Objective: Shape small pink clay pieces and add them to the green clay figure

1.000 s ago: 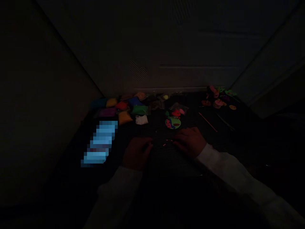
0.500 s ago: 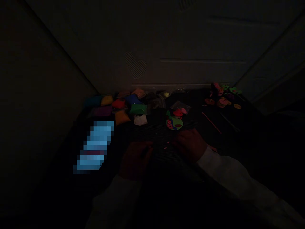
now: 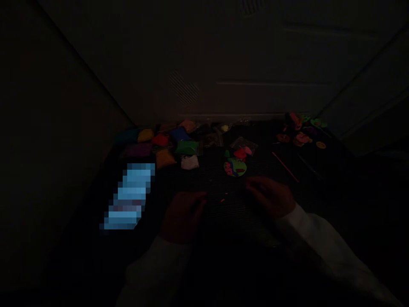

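My left hand (image 3: pixel 182 215) rests low over the dark table, thumb and forefinger brought together; what lies between them, if anything, is too dark to make out. Across from it, my right hand (image 3: pixel 271 194) is raised a little with its fingertips pinched, and their contents are also unclear. Between the hands lie tiny pink bits (image 3: pixel 223 200) on the table top. Just beyond them is a round green disc (image 3: pixel 235 167) decorated with pink, blue and brown pieces. A small red and pink lump (image 3: pixel 240 153) sits at its far edge.
Several bags of coloured clay, among them a green one (image 3: pixel 187 147) and a white one (image 3: pixel 189 162), lie at the back left. A glowing, pixelated screen (image 3: pixel 129 196) is at left. A pink stick (image 3: pixel 285 166) and several small colourful figures (image 3: pixel 302 138) are at right.
My right hand has moved right and slightly away from the pink bits, and one fewer bit shows near its fingers. My left hand stays nearly in place. The view has shifted slightly.
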Available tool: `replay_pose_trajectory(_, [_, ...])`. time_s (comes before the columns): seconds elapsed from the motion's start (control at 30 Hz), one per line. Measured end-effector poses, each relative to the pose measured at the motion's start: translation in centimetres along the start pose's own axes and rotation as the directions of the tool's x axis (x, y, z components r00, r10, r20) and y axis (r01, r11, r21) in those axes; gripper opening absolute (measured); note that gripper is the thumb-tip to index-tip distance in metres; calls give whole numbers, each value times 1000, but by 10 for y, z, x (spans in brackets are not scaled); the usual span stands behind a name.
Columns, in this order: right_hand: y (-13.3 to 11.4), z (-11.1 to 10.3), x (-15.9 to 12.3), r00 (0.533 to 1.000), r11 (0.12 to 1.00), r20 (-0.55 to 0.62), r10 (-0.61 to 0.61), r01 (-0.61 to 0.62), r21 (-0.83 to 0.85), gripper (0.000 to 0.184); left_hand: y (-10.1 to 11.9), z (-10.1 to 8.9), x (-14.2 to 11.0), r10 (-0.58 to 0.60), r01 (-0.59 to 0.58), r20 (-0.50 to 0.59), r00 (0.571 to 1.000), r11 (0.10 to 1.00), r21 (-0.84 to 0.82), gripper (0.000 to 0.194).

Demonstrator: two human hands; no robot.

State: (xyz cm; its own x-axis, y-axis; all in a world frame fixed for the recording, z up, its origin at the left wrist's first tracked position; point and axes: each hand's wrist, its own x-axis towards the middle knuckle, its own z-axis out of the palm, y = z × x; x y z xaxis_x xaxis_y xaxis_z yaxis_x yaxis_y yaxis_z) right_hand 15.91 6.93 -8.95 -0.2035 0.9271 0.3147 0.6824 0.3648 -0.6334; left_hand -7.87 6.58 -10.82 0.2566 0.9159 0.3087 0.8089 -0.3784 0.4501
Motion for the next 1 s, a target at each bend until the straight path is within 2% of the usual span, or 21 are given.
replay_pose_trajectory(0.2, [0,2,1,999,997,-2,46,-45,67,26,1,1,1,-14,13,-21,1000,1000,-17,19])
replay_pose_trajectory(0.4, [0,6,1,999,999,-28,-35,35,4,23,1,5,1,-6,5,-37,999,1000,-21,20])
replay_pose_trajectory(0.7, [0,5,2,997,997,27,-74,74,11,22,6,1,2,-33,32,-32,999,999,-28,20])
replay_pose_trajectory(1.0, [-4,4,1,998,998,12,-55,55,-35,20,9,1,4,-48,48,-31,998,999,-18,20])
